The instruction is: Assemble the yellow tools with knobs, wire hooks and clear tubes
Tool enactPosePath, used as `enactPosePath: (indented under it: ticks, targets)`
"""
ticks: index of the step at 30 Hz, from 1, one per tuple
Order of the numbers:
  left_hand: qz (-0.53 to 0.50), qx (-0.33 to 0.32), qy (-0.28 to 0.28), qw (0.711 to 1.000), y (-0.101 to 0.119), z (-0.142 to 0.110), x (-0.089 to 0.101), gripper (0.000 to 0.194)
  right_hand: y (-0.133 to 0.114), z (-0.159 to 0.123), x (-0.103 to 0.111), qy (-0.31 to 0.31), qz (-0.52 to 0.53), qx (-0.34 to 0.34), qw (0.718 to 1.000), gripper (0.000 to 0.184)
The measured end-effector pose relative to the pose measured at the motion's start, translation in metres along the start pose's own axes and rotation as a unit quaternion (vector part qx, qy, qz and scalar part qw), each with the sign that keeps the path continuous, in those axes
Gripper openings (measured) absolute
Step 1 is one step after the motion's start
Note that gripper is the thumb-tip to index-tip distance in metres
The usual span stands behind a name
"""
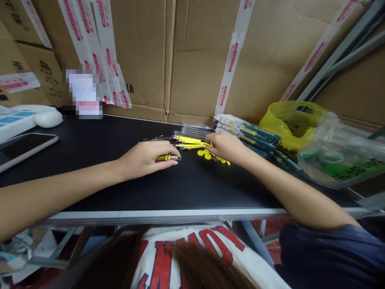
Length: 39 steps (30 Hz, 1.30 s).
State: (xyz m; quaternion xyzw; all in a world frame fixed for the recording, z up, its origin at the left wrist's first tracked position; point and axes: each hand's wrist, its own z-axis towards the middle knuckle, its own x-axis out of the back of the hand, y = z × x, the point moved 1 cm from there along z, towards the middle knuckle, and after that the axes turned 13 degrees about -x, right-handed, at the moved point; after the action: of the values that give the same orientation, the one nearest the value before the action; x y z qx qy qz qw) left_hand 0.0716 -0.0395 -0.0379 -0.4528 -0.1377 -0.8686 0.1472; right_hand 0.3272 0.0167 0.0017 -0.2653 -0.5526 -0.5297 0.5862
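Observation:
My left hand (146, 158) is closed round a slim yellow spring scale part (164, 157) with a silver end and a small wire hook, held just above the black table. My right hand (225, 145) is to the right with its fingers bent together at the yellow pieces; what lies between the fingertips is mostly hidden. Between the hands lie several similar yellow spring scale parts (192, 141) with metal ends. Small round yellow caps (207, 156) and tiny springs (215, 159) sit just below my right hand. Thin wire hooks (161, 139) lie behind my left hand.
Clear plastic tubes (195, 131) lie at the back, beside stacked printed boxes (249, 134). A yellow plastic bag (276, 118) and a clear bag (339, 156) fill the right side. At left are a phone (25, 148) and a white power strip (24, 118). Cardboard (198, 60) walls the back.

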Motion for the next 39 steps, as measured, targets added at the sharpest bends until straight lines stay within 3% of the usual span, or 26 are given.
enactPosePath:
  ticks: [7, 14, 18, 20, 23, 25, 28, 33, 39]
  targets:
    - [-0.004, 0.0, 0.037, 0.999, -0.001, 0.0, 0.001, 0.025, 0.006, 0.002, -0.003, -0.02, -0.059, -0.018, 0.998, 0.025]
    - [0.035, 0.029, 0.187, 0.981, 0.008, 0.001, 0.012, 0.022, 0.007, 0.004, -0.002, 0.004, -0.045, -0.037, 0.998, 0.024]
    - [-0.005, 0.087, 0.261, 0.961, 0.007, -0.002, 0.012, 0.021, -0.001, 0.001, 0.003, 0.012, 0.077, 0.004, 0.997, 0.025]
    - [-0.044, 0.102, 0.294, 0.949, 0.005, -0.003, 0.011, 0.021, -0.008, -0.004, 0.005, -0.031, 0.191, 0.062, 0.979, 0.027]
    - [-0.116, 0.121, 0.325, 0.931, 0.004, 0.0, 0.01, 0.021, -0.021, -0.013, 0.005, -0.11, 0.342, 0.143, 0.922, 0.034]
    - [-0.151, 0.139, 0.337, 0.919, 0.004, 0.002, 0.011, 0.023, -0.028, -0.018, 0.004, -0.126, 0.405, 0.16, 0.891, 0.034]
    - [-0.185, 0.165, 0.344, 0.906, 0.001, 0.005, 0.012, 0.026, -0.033, -0.019, 0.002, -0.104, 0.469, 0.147, 0.864, 0.027]
    - [-0.248, 0.194, 0.349, 0.883, -0.012, 0.005, 0.009, 0.025, -0.03, -0.014, 0.002, -0.08, 0.537, 0.109, 0.833, 0.03]
    - [-0.33, 0.238, 0.337, 0.849, -0.015, 0.006, 0.004, 0.026, -0.031, -0.013, -0.005, -0.052, 0.566, 0.08, 0.819, 0.028]
